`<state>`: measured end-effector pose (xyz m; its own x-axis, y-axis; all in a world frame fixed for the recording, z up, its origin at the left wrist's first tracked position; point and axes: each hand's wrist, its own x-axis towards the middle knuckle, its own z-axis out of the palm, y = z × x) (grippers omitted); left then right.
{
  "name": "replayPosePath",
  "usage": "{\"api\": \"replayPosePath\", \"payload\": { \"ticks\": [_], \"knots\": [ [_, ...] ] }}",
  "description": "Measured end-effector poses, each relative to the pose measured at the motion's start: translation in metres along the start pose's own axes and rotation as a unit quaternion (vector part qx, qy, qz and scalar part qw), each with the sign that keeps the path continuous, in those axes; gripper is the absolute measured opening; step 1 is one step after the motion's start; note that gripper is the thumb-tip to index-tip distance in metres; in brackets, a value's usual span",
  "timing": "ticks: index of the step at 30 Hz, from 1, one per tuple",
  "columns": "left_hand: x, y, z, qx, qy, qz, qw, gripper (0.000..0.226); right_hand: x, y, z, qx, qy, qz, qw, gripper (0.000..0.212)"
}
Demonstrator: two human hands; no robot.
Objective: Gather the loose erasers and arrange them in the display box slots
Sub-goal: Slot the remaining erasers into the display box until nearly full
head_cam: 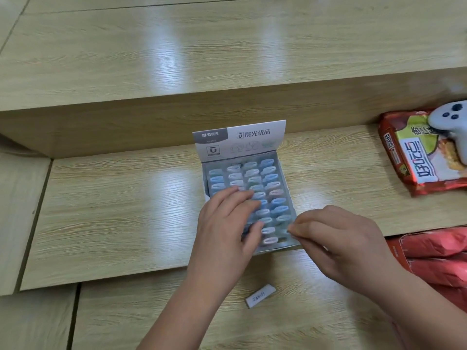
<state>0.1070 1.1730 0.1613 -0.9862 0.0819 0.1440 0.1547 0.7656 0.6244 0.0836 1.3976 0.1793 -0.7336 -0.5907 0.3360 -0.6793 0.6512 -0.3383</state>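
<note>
A grey display box (288,190) with an upright printed lid stands on the middle wooden step, its slots filled with rows of several pale blue, white and pink erasers (270,178). My left hand (227,223) lies over the box's left rows, fingers spread and nearly straight, touching the erasers. My right hand (338,238) is at the box's front right corner, thumb and fingertips pinched together at the rim; whether anything is held between them I cannot make out. One loose white eraser (260,296) with a printed label lies on the lower step, between my forearms.
A red snack bag (414,157) lies at the right on the same step, with a white game controller (452,125) on it. More red packets (439,258) are stacked at the lower right. A higher wooden step (151,59) rises behind the box.
</note>
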Motion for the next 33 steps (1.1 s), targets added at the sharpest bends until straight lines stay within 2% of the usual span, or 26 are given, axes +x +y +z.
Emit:
{"api": "replayPosePath", "payload": {
  "ticks": [3, 6, 8, 10, 13, 15, 20, 25, 28, 33],
  "knots": [
    [0.000, -0.001, -0.001, -0.001, 0.001, 0.006, 1.000, 0.036, 0.004, -0.003, -0.004, -0.042, -0.061, -0.015, 0.997, 0.009],
    [0.000, -0.001, -0.001, 0.001, 0.000, 0.010, 1.000, 0.037, 0.012, -0.007, -0.016, -0.078, -0.120, -0.023, 0.990, 0.026],
    [-0.001, -0.002, -0.001, -0.014, 0.015, 0.021, 1.000, 0.034, 0.012, -0.006, -0.023, -0.089, -0.130, -0.015, 0.987, 0.034],
    [-0.006, -0.001, -0.005, -0.048, 0.064, 0.042, 0.996, 0.027, 0.002, -0.010, -0.025, -0.074, -0.090, 0.020, 0.993, 0.037],
    [-0.021, -0.005, -0.014, -0.033, 0.153, 0.061, 0.986, 0.022, -0.029, -0.027, -0.013, 0.013, 0.019, 0.080, 0.997, 0.034],
    [-0.035, -0.014, -0.018, -0.022, 0.161, 0.050, 0.985, 0.024, -0.058, -0.040, 0.010, 0.067, 0.027, 0.094, 0.993, 0.029],
    [-0.070, -0.033, -0.016, -0.023, 0.145, 0.038, 0.988, 0.036, -0.120, -0.042, 0.092, 0.111, -0.117, 0.215, 0.963, 0.031],
    [-0.118, -0.034, -0.004, -0.035, 0.161, 0.023, 0.986, 0.037, -0.139, -0.037, 0.141, 0.107, -0.168, 0.268, 0.943, 0.048],
    [-0.153, -0.038, 0.019, -0.061, 0.098, -0.049, 0.992, 0.031, -0.136, -0.038, 0.152, 0.104, -0.178, 0.277, 0.938, 0.051],
    [-0.181, -0.058, 0.063, -0.068, -0.050, -0.164, 0.983, 0.039, -0.131, -0.032, 0.164, 0.080, -0.208, 0.296, 0.929, 0.046]
  ]
}}
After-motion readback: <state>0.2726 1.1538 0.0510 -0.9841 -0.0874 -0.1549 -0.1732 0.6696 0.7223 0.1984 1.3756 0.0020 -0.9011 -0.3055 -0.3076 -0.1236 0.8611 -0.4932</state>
